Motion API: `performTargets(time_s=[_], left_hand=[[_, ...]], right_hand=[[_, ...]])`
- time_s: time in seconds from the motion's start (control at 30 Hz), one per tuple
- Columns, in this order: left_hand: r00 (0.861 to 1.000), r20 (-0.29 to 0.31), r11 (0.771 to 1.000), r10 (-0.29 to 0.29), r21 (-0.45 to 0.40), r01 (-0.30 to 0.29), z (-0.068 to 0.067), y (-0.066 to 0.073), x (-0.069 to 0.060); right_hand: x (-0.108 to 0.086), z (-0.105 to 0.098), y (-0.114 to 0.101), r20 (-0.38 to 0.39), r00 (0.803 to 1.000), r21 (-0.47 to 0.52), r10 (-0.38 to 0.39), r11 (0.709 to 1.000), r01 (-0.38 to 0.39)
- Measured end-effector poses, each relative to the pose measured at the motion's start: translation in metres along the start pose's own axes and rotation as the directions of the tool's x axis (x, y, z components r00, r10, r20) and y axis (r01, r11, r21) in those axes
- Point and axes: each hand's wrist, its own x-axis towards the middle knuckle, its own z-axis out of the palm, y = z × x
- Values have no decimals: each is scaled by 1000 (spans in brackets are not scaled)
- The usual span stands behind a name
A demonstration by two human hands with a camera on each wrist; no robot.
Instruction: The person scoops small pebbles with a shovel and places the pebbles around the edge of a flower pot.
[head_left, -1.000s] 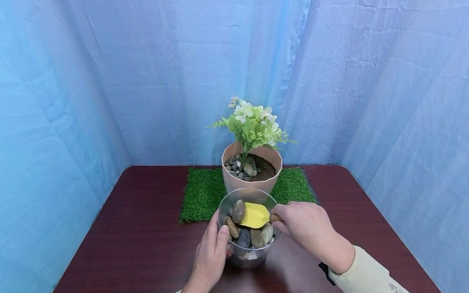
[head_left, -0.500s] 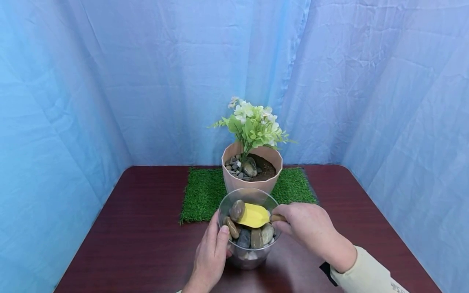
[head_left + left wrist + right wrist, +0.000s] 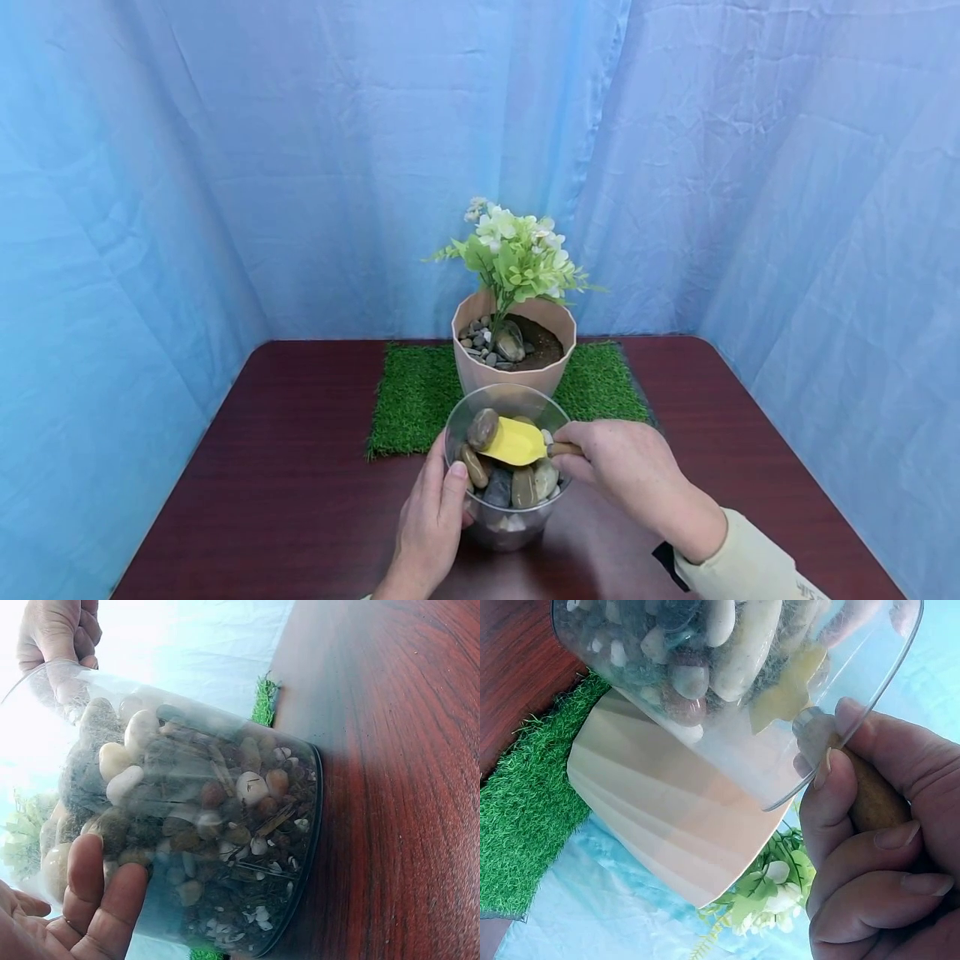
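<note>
A clear plastic container (image 3: 512, 533) full of stones stands on the table. My left hand (image 3: 431, 521) holds its left side, the thumb near the rim and fingers against the wall in the left wrist view. My right hand (image 3: 630, 471) grips the brown wooden handle (image 3: 877, 795) of a small trowel (image 3: 516, 442). The trowel's yellow blade lies inside the container among the stones, its left end against or under a large brown-grey stone (image 3: 483, 429). Other stones, including a dark grey stone (image 3: 498, 487), sit below the blade. Part of the blade's left end is hidden.
Just behind the container a pale pink flowerpot (image 3: 510, 383) stands on a green artificial grass mat (image 3: 416, 400). It holds dark soil (image 3: 551, 346), pebbles, a larger stone and a white-flowered plant (image 3: 517, 254). Blue curtains (image 3: 375, 167) surround the dark red table (image 3: 300, 483).
The trowel blade has slid a little to the left inside the container. The large brown-grey stone at its end has shifted left and tilted. My left hand stays in place on the container.
</note>
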Motion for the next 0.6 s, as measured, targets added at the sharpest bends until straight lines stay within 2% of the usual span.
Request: performTargets(time_s=[0.3,0.6], left_hand=[[1000,-5,1000,4,-2,-4,0,0,0],[1000,1,1000,8,-2,-8,-1,1,0]], right_hand=[[2,2,-5,-26,999,-27,-21,999,20],[7,6,-14,-39,999,-81,1,997,-4]])
